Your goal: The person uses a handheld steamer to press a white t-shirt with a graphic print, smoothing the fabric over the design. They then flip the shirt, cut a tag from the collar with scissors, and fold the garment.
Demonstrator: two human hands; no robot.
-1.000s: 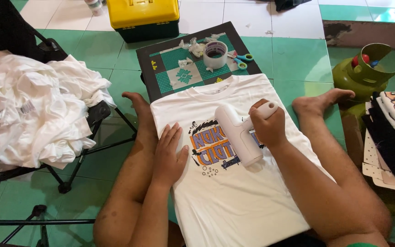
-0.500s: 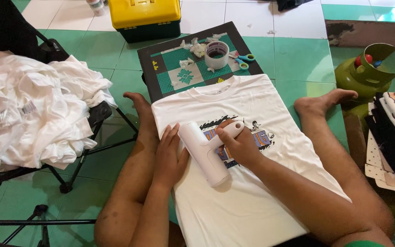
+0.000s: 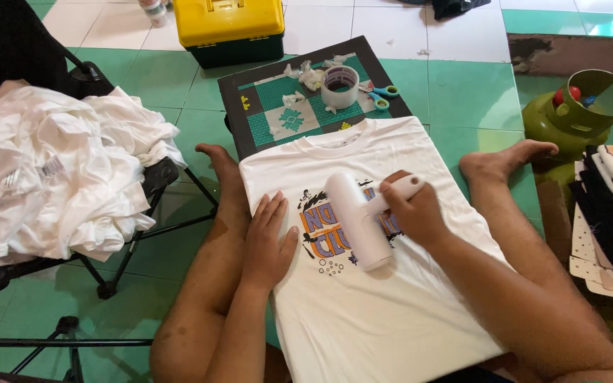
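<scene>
Since half a second ago the roller (image 3: 357,220) sits slightly higher on the print, its angle little changed; a second ago it lay further right. The right hand (image 3: 413,213) grips the roller's handle, fingers curled tight around it, so the drum lies just left of those fingers, across the print (image 3: 321,234). The left hand (image 3: 267,241) rests flat, fingers spread narrowly, pinning one white shirt (image 3: 384,312) on the lap. Count: one roller, one tape roll (image 3: 340,86), one pair of scissors (image 3: 381,96), one yellow box (image 3: 230,28), one heap of white shirts (image 3: 58,177).

Bare arms, legs and feet
</scene>
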